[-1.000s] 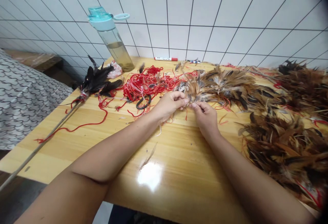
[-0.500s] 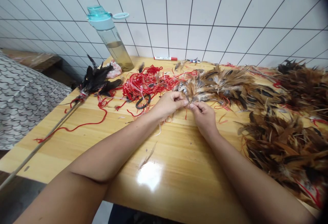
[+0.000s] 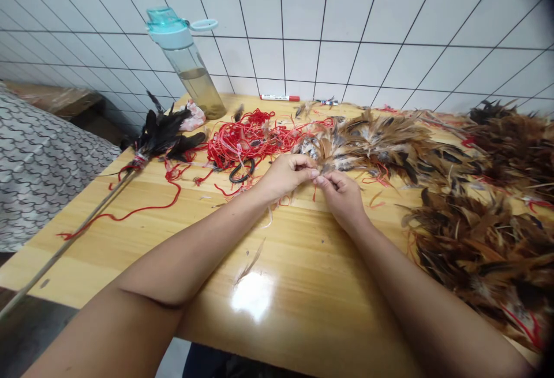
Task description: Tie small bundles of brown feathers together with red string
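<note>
My left hand (image 3: 294, 175) and my right hand (image 3: 343, 191) meet at the near edge of a row of brown feathers (image 3: 381, 138). Both are closed in a pinch, thumbs and fingertips touching or nearly so. What lies between the fingertips is too small to make out. Just left of my hands spreads a tangled heap of red string (image 3: 242, 141), with a black ring (image 3: 241, 171) at its near side. A short red thread end (image 3: 314, 194) shows below the fingertips.
A bundle of black feathers (image 3: 158, 133) is bound to a thin stick (image 3: 78, 234) at the left. Behind stand a water bottle (image 3: 194, 72) and a red-capped marker (image 3: 279, 98). Large brown feather piles (image 3: 485, 251) cover the right side. The tiled wall (image 3: 303, 14) borders the table's back.
The right hand has shifted very slightly left, bringing its fingertips closer to the left ones. Everything else stays in place.
</note>
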